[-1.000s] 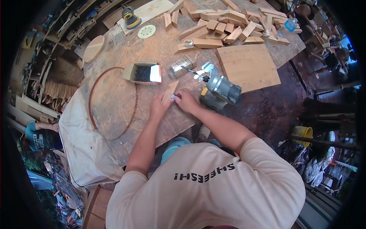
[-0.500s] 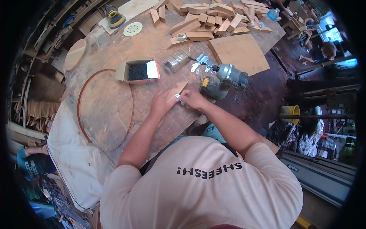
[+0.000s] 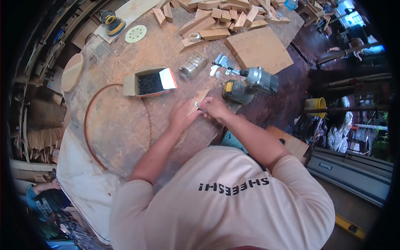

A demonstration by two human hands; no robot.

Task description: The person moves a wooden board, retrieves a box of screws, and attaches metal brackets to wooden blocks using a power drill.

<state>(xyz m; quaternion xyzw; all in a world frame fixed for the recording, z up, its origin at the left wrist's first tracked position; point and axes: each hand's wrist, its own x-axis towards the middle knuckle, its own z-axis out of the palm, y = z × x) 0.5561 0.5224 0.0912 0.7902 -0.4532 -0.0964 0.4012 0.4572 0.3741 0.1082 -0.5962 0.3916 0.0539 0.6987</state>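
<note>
My left hand (image 3: 182,115) is closed round a small pale strip of wood (image 3: 202,95) and steadies it at the table's near edge. My right hand (image 3: 213,108) pinches a small shiny metal bracket (image 3: 196,104) against that wood; fingers hide most of it. A cordless drill (image 3: 255,79) lies just beyond my right hand, its bit pointing left. Near the bit sit several metal brackets (image 3: 224,61). An open cardboard box (image 3: 130,84) of black screws (image 3: 150,83) stands past my left hand.
A clear jar (image 3: 193,65) lies behind the box. Farther back are a square board (image 3: 259,52), piled wood blocks (image 3: 214,25), a sander (image 3: 113,24) and a sanding disc (image 3: 136,34). A thin brown hoop (image 3: 88,121) rests on the left. A person's arm (image 3: 48,186) shows at lower left.
The view has shifted a little. My right fingers have closed in farther over the bracket, so less of it shows. The left hand still holds the wood.
</note>
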